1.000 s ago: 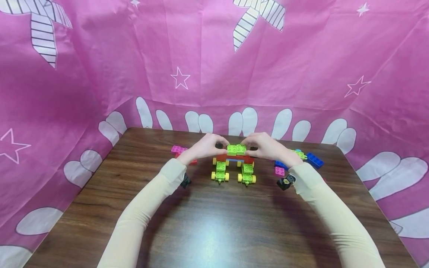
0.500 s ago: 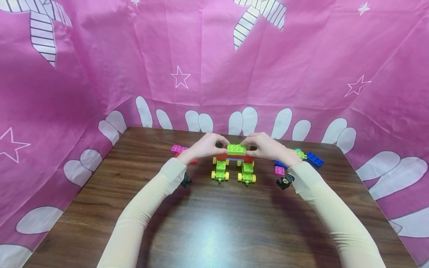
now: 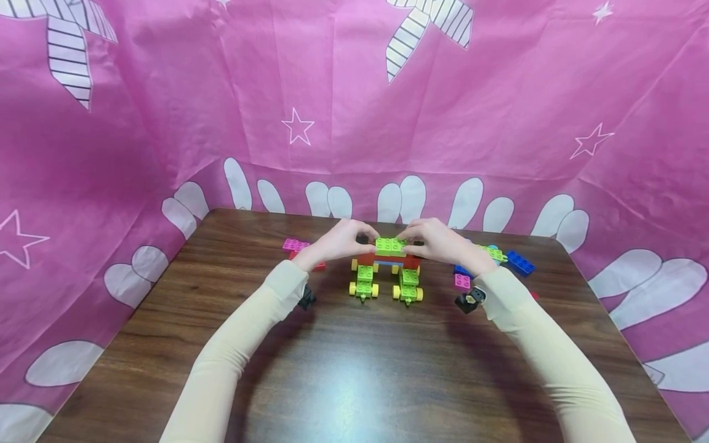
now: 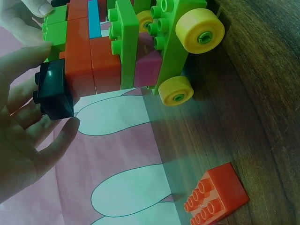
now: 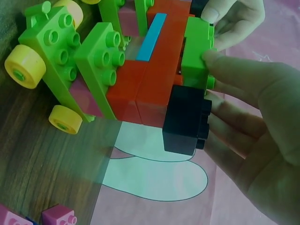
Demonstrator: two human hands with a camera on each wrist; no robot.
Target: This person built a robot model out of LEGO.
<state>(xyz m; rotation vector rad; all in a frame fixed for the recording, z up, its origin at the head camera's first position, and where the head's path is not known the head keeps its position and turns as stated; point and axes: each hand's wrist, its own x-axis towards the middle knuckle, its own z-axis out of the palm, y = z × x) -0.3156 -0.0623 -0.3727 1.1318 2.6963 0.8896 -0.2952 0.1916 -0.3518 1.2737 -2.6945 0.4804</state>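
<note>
The block model [image 3: 388, 271] stands at the far middle of the table [image 3: 354, 369], about twelve o'clock from the person. Two green wheeled bases with yellow wheels [image 4: 200, 31] carry a red span [image 5: 157, 70] with a blue strip [image 5: 151, 37] in it, and a pair of green bricks [image 3: 390, 247] sits on top at the centre. A black brick [image 4: 54, 89] is at the span's nine o'clock end and another black brick [image 5: 186, 119] at its three o'clock end.

The left hand [image 3: 338, 242] curls its fingers around the black brick and the top green bricks from nine o'clock; the right hand [image 3: 437, 242] does the same from three o'clock, thumb and fingertips pinching the green pair. Both hands press inward and down on the top layer.

As a judgement, the build looks well advanced: chassis, span and top bricks are in place, and the top pieces seem to be getting seated. Whether they are fully clicked down cannot be told.

Loose pieces remain: a pink brick [image 3: 293, 245] and a red brick [image 4: 215, 196] at ten o'clock, and pink [image 3: 462, 282], blue [image 3: 519, 263] and green ones at two o'clock.
</note>
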